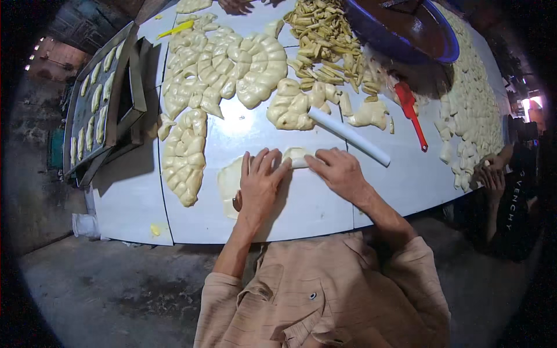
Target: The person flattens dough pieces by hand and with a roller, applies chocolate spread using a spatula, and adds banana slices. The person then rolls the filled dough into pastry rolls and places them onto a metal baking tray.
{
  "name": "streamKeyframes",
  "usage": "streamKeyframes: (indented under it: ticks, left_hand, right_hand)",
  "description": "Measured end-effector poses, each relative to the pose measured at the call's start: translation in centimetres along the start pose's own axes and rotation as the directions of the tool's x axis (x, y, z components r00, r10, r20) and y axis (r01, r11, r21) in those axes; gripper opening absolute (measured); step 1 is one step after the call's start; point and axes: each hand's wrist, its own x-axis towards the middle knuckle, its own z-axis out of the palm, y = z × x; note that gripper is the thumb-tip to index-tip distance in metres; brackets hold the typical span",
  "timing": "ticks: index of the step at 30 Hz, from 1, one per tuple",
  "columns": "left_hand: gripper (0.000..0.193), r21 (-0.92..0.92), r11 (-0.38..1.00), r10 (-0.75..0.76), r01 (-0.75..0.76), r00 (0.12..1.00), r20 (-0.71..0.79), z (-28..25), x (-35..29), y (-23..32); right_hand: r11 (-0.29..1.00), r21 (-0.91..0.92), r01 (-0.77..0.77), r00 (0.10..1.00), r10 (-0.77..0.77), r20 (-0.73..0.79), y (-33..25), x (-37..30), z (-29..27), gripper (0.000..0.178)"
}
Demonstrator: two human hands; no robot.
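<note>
In the centre of the frame, a small, pale cream piece of soft dough [297, 155] lies on the white smooth tabletop [313, 214], between the two bare hands and near the level of their fingertips. The left hand [262, 181] is on its left side, open, with long fingers slightly parted and the thumb toward the dough. The right hand [338, 172] is on its right side, with bent fingers touching its end; I cannot tell if they pinch it or only press it. A flat, pale sheet of dough [228, 181] lies just left of the left hand. Above the right hand, a white cylindrical rod [351, 137] lies diagonally, and farther to the upper right is a red plastic spatula [409, 113].
</note>
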Motion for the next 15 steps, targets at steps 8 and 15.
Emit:
streamKeyframes:
  ticks: [8,15]
  left_hand:
    - [0.026,-0.031,1.0,-0.002,0.0,0.998,-0.057,-0.2,1.1,-0.3]
    - [0.032,-0.017,1.0,-0.016,0.015,0.999,-0.049,-0.1,1.9,-0.4]
  right_hand:
    - [1.0,0.003,-0.005,1.0,0.005,-0.023,0.7,1.0,0.3,0.029]
    - [1.0,-0.002,0.009,1.0,-0.009,-0.029,0.7,1.2,0.7,0.036]
